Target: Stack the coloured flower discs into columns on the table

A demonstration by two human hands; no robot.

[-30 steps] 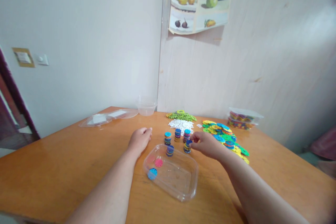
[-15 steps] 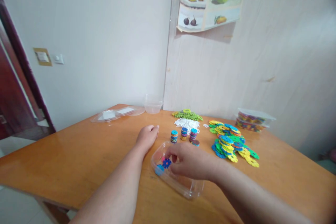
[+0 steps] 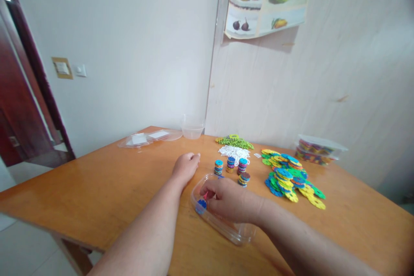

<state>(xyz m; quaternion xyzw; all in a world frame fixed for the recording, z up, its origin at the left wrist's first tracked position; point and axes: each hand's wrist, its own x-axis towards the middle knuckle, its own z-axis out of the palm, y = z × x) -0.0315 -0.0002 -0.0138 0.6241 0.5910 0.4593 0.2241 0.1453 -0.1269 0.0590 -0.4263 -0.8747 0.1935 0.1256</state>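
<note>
A clear plastic container (image 3: 237, 233), shallow and round-cornered, sits on the orange wooden table (image 3: 97, 185) just in front of the person. The right hand (image 3: 231, 202) lies palm-down inside it, fingers curled low toward the 9 o'clock end, where a blue notched disc (image 3: 202, 204) shows at the fingertips, touching or just short of them; a pink one peeks out beside it. Whether the hand pinches a disc cannot be told. The left hand (image 3: 186, 167) rests on the table at about 10 o'clock from the container, loosely closed and holding nothing that shows. Just beyond the container, near 12 o'clock, stand four short stacks of coloured discs (image 3: 230, 164). At 2 o'clock spreads a loose heap of discs (image 3: 289, 177) in blue, green and yellow. Farther back lie white pieces (image 3: 235, 153), green pieces (image 3: 234, 141) and a small clear cup (image 3: 192, 127) by the wall.
</note>
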